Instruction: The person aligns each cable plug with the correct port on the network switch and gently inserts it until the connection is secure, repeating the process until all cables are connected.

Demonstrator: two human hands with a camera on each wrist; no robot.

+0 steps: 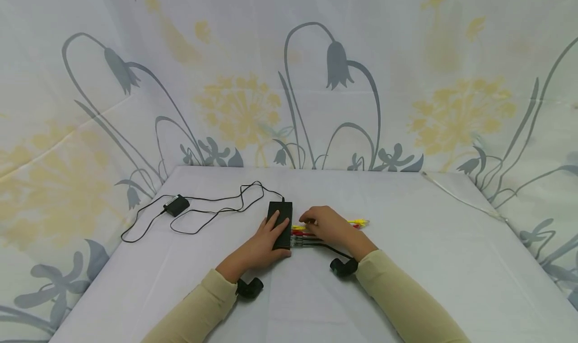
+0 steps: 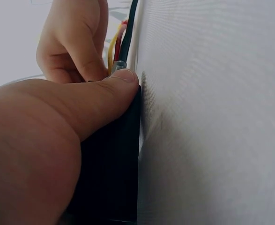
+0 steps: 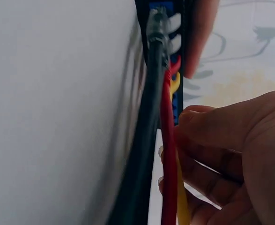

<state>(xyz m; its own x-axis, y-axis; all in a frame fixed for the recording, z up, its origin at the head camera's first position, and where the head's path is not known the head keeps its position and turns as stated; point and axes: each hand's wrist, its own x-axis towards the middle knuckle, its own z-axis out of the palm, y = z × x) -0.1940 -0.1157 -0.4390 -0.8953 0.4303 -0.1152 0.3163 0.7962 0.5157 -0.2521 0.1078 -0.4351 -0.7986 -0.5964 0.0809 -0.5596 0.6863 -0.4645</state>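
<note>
A black network switch (image 1: pixel 283 226) lies on the table, with a row of blue ports (image 3: pixel 175 101) along its right side. My left hand (image 1: pixel 264 240) rests across its top with straight, spread fingers, the thumb (image 2: pixel 104 91) pressed at the near edge. Black cables (image 3: pixel 146 126) with clear plugs, a red cable (image 3: pixel 167 122) and a yellow cable (image 3: pixel 180 187) run from the ports. Beside these cables is my right hand (image 1: pixel 327 225), its fingers curled and its thumb close to the ports. I cannot tell whether it pinches anything.
A black power adapter (image 1: pixel 176 205) lies to the left, and its thin cord (image 1: pixel 217 211) loops to the switch's far end. Yellow cable ends (image 1: pixel 360 222) lie to the right of my right hand. A pale strip (image 1: pixel 465 198) lies toward the right edge of the table.
</note>
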